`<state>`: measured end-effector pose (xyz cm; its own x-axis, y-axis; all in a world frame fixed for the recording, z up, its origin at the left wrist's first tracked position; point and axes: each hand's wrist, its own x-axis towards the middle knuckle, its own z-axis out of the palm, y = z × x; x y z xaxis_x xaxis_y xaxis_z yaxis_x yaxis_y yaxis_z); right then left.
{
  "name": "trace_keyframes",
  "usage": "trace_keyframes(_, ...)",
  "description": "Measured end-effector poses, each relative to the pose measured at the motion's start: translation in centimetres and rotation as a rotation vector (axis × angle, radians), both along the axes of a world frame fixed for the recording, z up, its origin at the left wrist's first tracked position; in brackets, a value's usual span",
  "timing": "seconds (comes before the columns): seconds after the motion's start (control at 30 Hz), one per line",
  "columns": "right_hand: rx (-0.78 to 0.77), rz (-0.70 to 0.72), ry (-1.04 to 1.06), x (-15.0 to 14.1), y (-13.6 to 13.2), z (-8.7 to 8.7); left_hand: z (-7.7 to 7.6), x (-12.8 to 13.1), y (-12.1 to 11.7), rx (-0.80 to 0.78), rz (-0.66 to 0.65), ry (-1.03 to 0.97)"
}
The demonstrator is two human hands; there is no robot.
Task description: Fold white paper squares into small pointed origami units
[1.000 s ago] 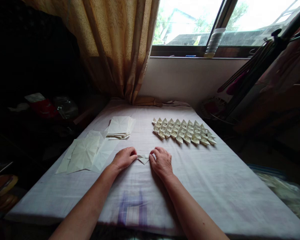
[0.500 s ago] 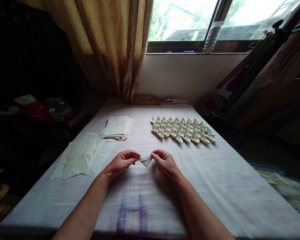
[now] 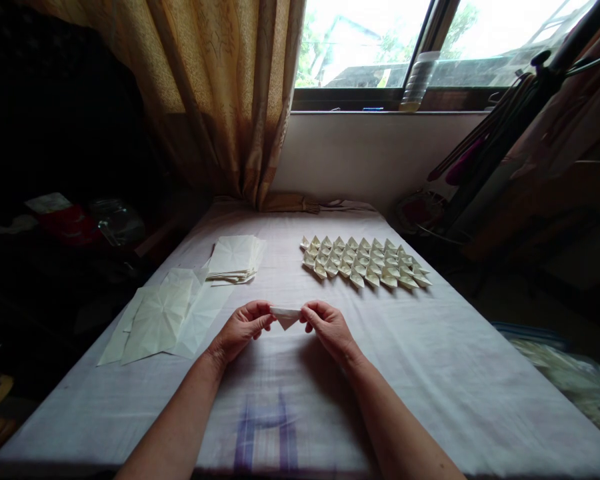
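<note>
Between my two hands a small folded paper triangle [image 3: 287,317] is held, its point facing down toward me and a folded band along its top edge. My left hand [image 3: 247,325] pinches the left corner between thumb and fingers. The right corner is pinched by my right hand [image 3: 329,327]. Both hands appear raised a little off the cloth, with a shadow beneath. Farther off to the right, several folded paper boats [image 3: 365,262] stand in close rows. To the left lie loose creased paper sheets [image 3: 160,313] and a stack of square paper sheets [image 3: 233,257].
A pale cloth [image 3: 410,387] with purple stripes near the front covers the table. A gold curtain [image 3: 230,87] hangs at the back left. A plastic bottle [image 3: 420,81] stands on the window sill. Plastic bags [image 3: 570,377] lie beyond the right edge.
Both hands have lifted the paper triangle off the cloth and tilted it, so its top band now faces me more. My grip has shifted to thumbs and fingers at the corners.
</note>
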<state>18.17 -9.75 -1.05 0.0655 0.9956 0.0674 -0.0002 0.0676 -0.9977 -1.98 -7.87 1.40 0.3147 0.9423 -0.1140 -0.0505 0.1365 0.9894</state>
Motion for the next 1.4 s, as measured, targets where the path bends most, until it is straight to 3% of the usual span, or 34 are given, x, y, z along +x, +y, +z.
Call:
trace_keyframes(0.23, 0.010, 0.000, 0.037, -0.3, -0.2, 0.4, -0.1, 0.1, -0.2, 0.007, 0.029, -0.024)
trace_keyframes(0.7, 0.007, 0.031, 0.021, -0.4, -0.1, -1.0, -0.5, 0.3, -0.1, -0.026, 0.179, 0.012)
trace_keyframes(1.07, 0.099, 0.012, -0.114, -0.9, -0.6, -1.3, -0.6, 0.7, 0.1, 0.017, 0.303, 0.010)
trace_keyframes(1.4, 0.160, 0.016, -0.199, -1.0, -1.0, -1.1, -0.6, 0.7, -0.1, 0.043, 0.313, 0.025)
